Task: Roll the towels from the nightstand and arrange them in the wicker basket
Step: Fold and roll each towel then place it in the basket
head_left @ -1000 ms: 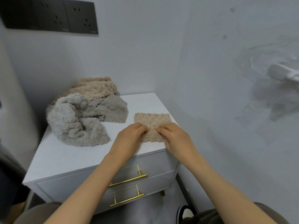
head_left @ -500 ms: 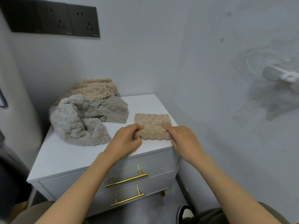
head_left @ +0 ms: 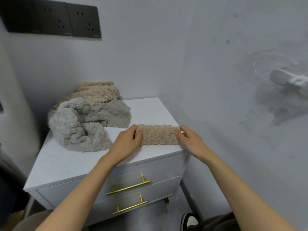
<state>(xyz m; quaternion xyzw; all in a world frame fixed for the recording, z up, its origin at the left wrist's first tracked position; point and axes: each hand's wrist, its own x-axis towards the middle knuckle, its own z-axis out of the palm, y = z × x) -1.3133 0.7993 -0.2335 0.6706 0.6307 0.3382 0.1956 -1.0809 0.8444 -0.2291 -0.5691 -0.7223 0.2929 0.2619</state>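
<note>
Head view: left hand and right hand pinch, fingers curled, opposite ends of beige towel at nightstand front-right corner; looks soft, light, best held by ends.

Both bare forearms (2 in view) are reaching forward, and the left hand and right hand are curling their fingers around opposite ends of the rolled towel.

Free room front left
The white nightstand top is free near me. A fluffy grey and tan towel pile blocks the back left; the pale wall blocks my right.
</note>
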